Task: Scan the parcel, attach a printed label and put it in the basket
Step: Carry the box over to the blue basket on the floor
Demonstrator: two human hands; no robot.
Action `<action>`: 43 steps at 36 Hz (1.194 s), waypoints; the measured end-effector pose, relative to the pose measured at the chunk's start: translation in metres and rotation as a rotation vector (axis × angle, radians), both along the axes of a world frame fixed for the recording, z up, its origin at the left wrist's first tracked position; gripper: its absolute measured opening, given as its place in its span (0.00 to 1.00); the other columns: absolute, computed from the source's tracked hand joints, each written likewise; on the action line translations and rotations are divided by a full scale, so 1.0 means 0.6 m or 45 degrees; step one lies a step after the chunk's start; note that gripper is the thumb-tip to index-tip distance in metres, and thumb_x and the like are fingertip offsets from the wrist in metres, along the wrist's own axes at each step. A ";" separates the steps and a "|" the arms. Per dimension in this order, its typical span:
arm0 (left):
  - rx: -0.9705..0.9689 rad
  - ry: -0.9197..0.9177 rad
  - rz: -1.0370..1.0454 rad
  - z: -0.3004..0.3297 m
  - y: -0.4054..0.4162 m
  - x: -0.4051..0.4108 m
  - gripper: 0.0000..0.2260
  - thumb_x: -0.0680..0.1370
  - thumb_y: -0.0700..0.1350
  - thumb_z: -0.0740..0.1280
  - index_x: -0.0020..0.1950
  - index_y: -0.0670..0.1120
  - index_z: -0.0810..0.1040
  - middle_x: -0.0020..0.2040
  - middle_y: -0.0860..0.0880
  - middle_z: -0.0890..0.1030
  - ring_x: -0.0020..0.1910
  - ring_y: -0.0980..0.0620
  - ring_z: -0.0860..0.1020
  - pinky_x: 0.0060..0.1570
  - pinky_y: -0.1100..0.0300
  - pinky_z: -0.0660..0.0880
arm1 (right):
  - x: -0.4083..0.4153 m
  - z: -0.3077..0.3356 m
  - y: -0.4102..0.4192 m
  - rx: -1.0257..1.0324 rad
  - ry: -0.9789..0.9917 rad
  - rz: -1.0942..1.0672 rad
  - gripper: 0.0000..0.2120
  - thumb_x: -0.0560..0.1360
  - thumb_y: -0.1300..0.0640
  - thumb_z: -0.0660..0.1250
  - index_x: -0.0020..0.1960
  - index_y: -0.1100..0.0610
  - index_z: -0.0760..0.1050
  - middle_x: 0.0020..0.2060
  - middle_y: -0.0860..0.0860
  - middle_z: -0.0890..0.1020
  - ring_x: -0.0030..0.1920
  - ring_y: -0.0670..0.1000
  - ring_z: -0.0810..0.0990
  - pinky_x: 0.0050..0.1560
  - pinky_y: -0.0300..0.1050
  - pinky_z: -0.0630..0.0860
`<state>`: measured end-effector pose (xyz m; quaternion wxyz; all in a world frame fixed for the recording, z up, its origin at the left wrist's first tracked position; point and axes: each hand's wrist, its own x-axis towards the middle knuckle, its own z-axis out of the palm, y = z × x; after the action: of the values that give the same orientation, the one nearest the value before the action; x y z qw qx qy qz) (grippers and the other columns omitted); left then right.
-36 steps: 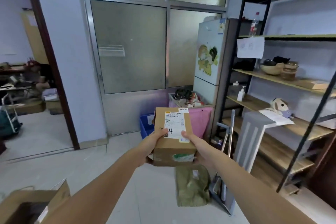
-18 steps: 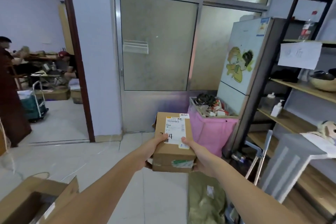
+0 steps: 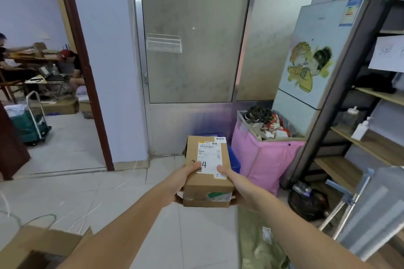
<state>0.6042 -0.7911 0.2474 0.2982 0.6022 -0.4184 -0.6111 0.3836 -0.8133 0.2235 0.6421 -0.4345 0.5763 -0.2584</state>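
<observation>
Both hands grip the cardboard parcel [image 3: 207, 172] at lower centre frame, left hand [image 3: 183, 181] and right hand [image 3: 235, 183] clamped on its sides, thumbs on the white shipping label [image 3: 209, 157], blue basket [image 3: 234, 159] just behind.

Frosted-glass partition [image 3: 188, 46], tiled floor [image 3: 131, 185]

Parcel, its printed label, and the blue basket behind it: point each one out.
parcel [image 3: 207, 185]: head view, bare cardboard of the top face near the front edge.
printed label [image 3: 210, 155]: head view, middle of the white sheet.
blue basket [image 3: 234, 162]: head view, wall showing right of the parcel.
</observation>
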 end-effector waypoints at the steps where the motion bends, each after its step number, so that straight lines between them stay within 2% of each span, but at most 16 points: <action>1: 0.009 0.002 -0.002 -0.005 -0.018 0.004 0.23 0.74 0.69 0.70 0.65 0.59 0.80 0.57 0.48 0.87 0.58 0.44 0.84 0.61 0.37 0.80 | 0.004 -0.007 -0.019 0.004 0.006 0.001 0.34 0.65 0.30 0.74 0.64 0.47 0.77 0.51 0.53 0.89 0.54 0.58 0.87 0.58 0.57 0.82; 10: 0.055 0.012 0.029 -0.036 -0.198 0.022 0.23 0.75 0.69 0.69 0.65 0.59 0.80 0.58 0.47 0.87 0.59 0.44 0.83 0.63 0.36 0.78 | 0.024 -0.043 -0.202 0.022 0.020 0.012 0.36 0.63 0.30 0.75 0.66 0.45 0.76 0.52 0.53 0.89 0.54 0.57 0.87 0.52 0.55 0.84; 16: 0.048 0.034 0.092 -0.044 -0.307 0.043 0.22 0.74 0.69 0.70 0.64 0.61 0.81 0.57 0.50 0.88 0.57 0.45 0.85 0.60 0.37 0.80 | 0.045 -0.042 -0.331 0.029 -0.001 0.097 0.31 0.69 0.32 0.73 0.67 0.45 0.76 0.52 0.52 0.89 0.56 0.57 0.86 0.56 0.56 0.82; 20: 0.053 0.033 0.131 -0.053 -0.371 0.073 0.22 0.73 0.69 0.71 0.63 0.62 0.81 0.54 0.51 0.89 0.55 0.46 0.86 0.56 0.40 0.83 | 0.075 -0.044 -0.402 0.048 -0.003 0.131 0.27 0.73 0.34 0.70 0.68 0.45 0.75 0.54 0.52 0.88 0.56 0.57 0.85 0.53 0.55 0.83; 26: 0.073 0.033 0.130 -0.064 -0.484 0.134 0.25 0.68 0.71 0.73 0.61 0.61 0.82 0.53 0.52 0.89 0.56 0.45 0.86 0.58 0.37 0.81 | 0.130 -0.057 -0.519 0.081 -0.045 0.191 0.26 0.72 0.34 0.71 0.66 0.44 0.74 0.56 0.55 0.87 0.58 0.59 0.84 0.63 0.63 0.79; 31: 0.064 0.033 0.115 -0.069 -0.598 0.189 0.26 0.70 0.70 0.73 0.63 0.59 0.82 0.54 0.51 0.89 0.57 0.45 0.86 0.58 0.37 0.82 | 0.184 -0.064 -0.633 0.046 -0.042 0.223 0.28 0.72 0.32 0.69 0.67 0.43 0.73 0.52 0.52 0.88 0.57 0.57 0.85 0.57 0.58 0.82; 37: 0.065 -0.008 0.064 -0.071 -0.730 0.247 0.30 0.66 0.73 0.73 0.62 0.59 0.82 0.51 0.52 0.90 0.55 0.46 0.86 0.52 0.41 0.84 | 0.238 -0.077 -0.756 0.056 -0.046 0.205 0.31 0.69 0.30 0.70 0.67 0.42 0.73 0.51 0.50 0.88 0.56 0.56 0.86 0.53 0.56 0.84; 43: 0.075 -0.059 0.012 -0.077 -0.846 0.271 0.27 0.72 0.71 0.71 0.65 0.59 0.81 0.55 0.51 0.88 0.55 0.46 0.86 0.49 0.44 0.84 | 0.262 -0.100 -0.850 0.075 -0.081 0.122 0.30 0.70 0.30 0.70 0.67 0.41 0.72 0.51 0.49 0.88 0.51 0.53 0.88 0.50 0.53 0.85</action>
<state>0.7670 -1.2985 0.2013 0.2733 0.6267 -0.4043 -0.6075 0.5406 -1.3233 0.1634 0.6842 -0.4340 0.5416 -0.2239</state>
